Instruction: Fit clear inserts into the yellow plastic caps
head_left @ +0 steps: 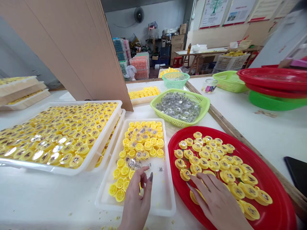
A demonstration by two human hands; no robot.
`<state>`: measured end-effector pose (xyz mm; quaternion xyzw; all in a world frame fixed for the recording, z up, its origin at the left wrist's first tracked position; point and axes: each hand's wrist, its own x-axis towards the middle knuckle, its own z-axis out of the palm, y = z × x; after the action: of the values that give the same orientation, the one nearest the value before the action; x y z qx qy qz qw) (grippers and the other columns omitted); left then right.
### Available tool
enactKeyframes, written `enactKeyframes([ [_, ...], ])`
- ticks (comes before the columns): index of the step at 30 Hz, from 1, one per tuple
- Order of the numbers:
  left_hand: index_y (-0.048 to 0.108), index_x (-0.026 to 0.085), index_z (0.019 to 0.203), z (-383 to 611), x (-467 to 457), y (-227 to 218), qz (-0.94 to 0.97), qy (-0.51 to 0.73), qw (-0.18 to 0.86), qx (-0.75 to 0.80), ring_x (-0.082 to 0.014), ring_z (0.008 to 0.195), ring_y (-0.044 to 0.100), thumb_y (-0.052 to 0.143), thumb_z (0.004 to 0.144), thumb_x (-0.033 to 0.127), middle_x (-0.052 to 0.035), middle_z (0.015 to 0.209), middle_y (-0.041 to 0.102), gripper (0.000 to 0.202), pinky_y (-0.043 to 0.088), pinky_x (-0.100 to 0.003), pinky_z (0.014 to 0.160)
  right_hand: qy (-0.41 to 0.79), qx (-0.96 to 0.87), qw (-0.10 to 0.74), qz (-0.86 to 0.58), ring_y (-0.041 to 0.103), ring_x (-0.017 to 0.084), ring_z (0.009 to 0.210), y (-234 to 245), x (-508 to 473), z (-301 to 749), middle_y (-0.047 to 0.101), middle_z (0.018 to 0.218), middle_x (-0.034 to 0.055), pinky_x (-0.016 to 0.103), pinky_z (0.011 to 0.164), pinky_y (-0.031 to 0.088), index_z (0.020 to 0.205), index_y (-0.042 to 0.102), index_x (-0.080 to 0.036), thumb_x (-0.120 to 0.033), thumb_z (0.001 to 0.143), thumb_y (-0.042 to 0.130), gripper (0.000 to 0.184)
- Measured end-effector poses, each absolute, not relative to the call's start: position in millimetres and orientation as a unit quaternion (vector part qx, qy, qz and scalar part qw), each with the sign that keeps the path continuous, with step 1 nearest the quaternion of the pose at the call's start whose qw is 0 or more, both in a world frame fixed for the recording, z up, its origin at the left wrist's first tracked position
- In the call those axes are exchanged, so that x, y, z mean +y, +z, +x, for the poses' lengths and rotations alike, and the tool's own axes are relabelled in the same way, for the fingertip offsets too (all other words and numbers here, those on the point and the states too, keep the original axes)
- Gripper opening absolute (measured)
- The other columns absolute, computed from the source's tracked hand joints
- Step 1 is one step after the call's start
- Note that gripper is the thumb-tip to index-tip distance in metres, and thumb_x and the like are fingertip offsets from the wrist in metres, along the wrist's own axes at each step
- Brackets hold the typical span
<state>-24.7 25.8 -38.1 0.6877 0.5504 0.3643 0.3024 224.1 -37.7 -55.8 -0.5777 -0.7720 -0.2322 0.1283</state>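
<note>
My left hand [139, 191] is over the white tray [165, 195], fingers bent and thumb apart, with nothing visible in them. Close to its fingertips lie clear plastic pieces [134, 164] and small yellow plastic cups [120, 183], open side up. Over the red oval tray [275, 179], the thumb and forefinger of my right hand [213, 195] pinch the edge of a yellow cup-shaped piece [185, 174] with a printed picture on top. Many similar picture-topped pieces [214, 165] are spread across that red tray; my right hand hides some of them.
A green basket [154, 110] of clear plastic pieces stands behind the trays. Left are stacked white trays [91, 163] full of picture-topped yellow pieces, beside a cardboard sheet [72, 48]. A wooden strip [220, 119] runs along the right; beyond it lie a black phone [296, 174] and stacked red trays [275, 78].
</note>
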Motion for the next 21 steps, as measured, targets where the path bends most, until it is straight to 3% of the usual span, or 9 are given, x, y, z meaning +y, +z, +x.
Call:
enactKeyframes([
  [2,0.053,0.021,0.115,-25,26,-38,0.695,0.365,0.294,0.545,-0.0159,0.068,0.053,0.044,0.094,0.032,-0.0011,0.079,0.057,0.025,0.048,-0.027,0.065,-0.215,-0.789,0.142,-0.558,0.058,0.026,0.109,-53,-31,220,0.069,0.120,0.0029,0.041,0.092,0.036,0.118,0.062,-0.023,-0.026,0.096,0.037,0.033],
  [5,0.053,0.020,0.114,-26,26,-38,0.702,0.366,0.286,0.539,-0.0160,0.068,0.054,0.044,0.095,0.031,-0.0015,0.078,0.057,0.024,0.048,-0.027,0.065,-0.213,-0.806,0.136,-0.535,0.055,0.026,0.115,-57,-26,222,0.068,0.123,-0.0009,0.043,0.094,0.033,0.112,0.065,-0.024,-0.019,0.094,0.036,0.034],
  [11,0.053,0.020,0.113,-26,26,-39,0.708,0.371,0.275,0.534,-0.0150,0.068,0.054,0.043,0.095,0.028,-0.0013,0.078,0.058,0.022,0.048,-0.026,0.065,-0.265,-0.839,0.051,-0.473,0.061,0.029,0.107,-61,-39,250,0.068,0.122,0.0062,0.047,0.092,0.034,0.104,0.068,-0.019,-0.007,0.084,0.042,0.035],
  [15,0.055,0.021,0.112,-25,27,-38,0.708,0.372,0.282,0.530,-0.0152,0.067,0.054,0.044,0.095,0.029,-0.0012,0.078,0.058,0.022,0.048,-0.026,0.065,-0.274,-0.810,0.072,-0.513,0.063,0.029,0.102,-51,-36,243,0.071,0.116,0.0098,0.045,0.089,0.040,0.100,0.069,-0.021,-0.016,0.090,0.043,0.028],
  [17,0.056,0.021,0.111,-24,26,-37,0.695,0.375,0.293,0.538,-0.0157,0.068,0.054,0.044,0.095,0.031,-0.0016,0.078,0.058,0.023,0.048,-0.027,0.065,-0.263,-0.801,0.067,-0.534,0.062,0.032,0.106,-48,-25,233,0.068,0.119,0.0150,0.048,0.090,0.043,0.099,0.068,-0.018,-0.019,0.089,0.047,0.024],
  [21,0.058,0.021,0.111,-23,25,-35,0.680,0.384,0.307,0.544,-0.0161,0.068,0.053,0.045,0.094,0.032,-0.0015,0.078,0.058,0.023,0.048,-0.026,0.064,-0.212,-0.818,0.026,-0.534,0.050,0.037,0.126,-53,2,217,0.058,0.133,0.0200,0.058,0.101,0.038,0.098,0.067,-0.014,-0.005,0.081,0.046,0.029],
])
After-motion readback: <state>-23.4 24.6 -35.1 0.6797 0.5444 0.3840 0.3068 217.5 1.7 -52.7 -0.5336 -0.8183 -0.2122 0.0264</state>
